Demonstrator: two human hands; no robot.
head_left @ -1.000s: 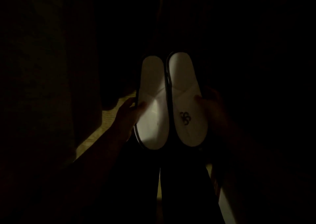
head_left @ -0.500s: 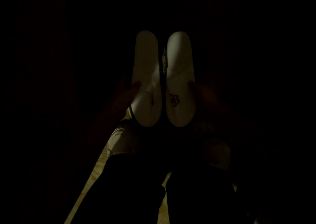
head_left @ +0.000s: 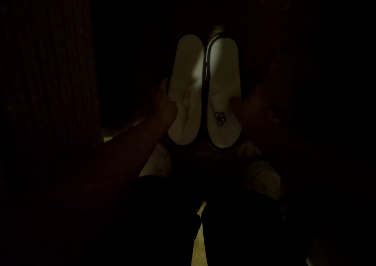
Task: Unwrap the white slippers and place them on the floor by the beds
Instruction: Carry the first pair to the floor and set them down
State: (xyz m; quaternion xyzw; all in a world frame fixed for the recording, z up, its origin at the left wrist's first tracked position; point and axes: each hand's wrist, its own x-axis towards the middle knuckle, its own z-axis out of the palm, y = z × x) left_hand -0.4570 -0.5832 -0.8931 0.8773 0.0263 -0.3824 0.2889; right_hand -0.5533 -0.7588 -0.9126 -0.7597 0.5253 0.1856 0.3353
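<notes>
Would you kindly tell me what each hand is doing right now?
Left hand: closed on the plain white fabric slipper.
Right hand: closed on the white fabric slipper with a dark logo.

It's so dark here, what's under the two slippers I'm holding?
Below the slippers only the person's own shoes and a dim strip of floor show. Directly beneath them it is too dark to tell, and the left hand and right hand cover the sides.

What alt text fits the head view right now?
Two white slippers, left slipper and right slipper, held side by side, the left hand and right hand each gripping an outer edge. The room is very dark; the right slipper bears a dark logo.
</notes>
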